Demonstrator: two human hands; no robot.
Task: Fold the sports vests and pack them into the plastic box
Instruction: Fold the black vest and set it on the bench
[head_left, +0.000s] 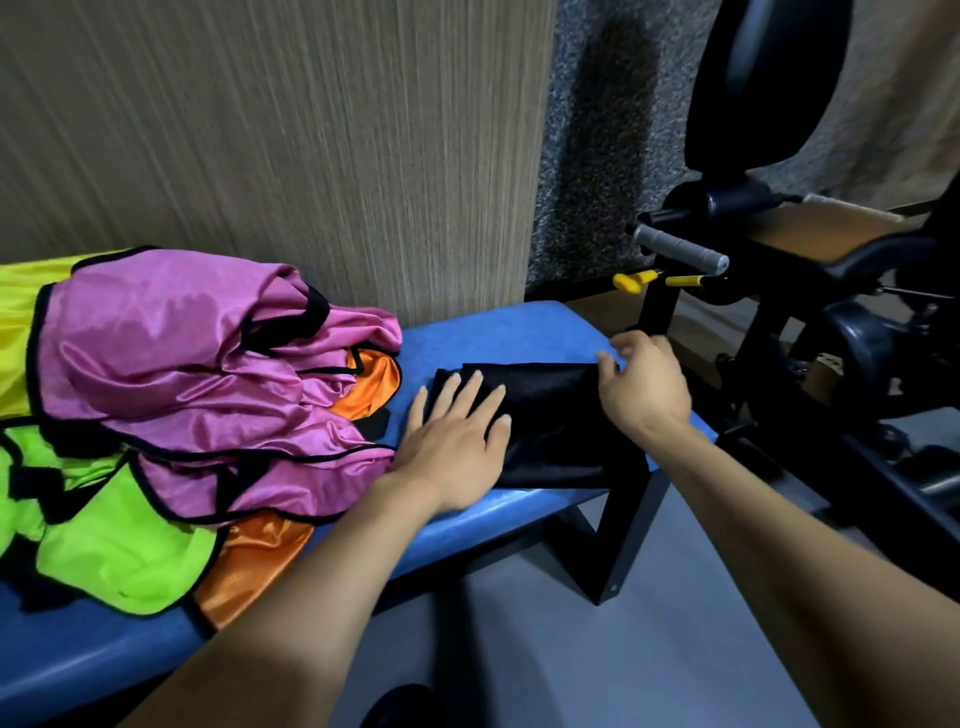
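While the left hand (457, 431) lies flat, pinning the black vest (550, 421) on the blue surface (519, 327) at centre frame, the right hand (641, 382) pinches its far edge to fold it; unfolded vests (208, 374) wait at left.

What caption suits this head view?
Left hand flat on black vest, right hand pinching its edge, on blue bench.

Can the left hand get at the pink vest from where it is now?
Probably yes: the left hand lies flat on the black vest, right beside the pink vest, with nothing between them.
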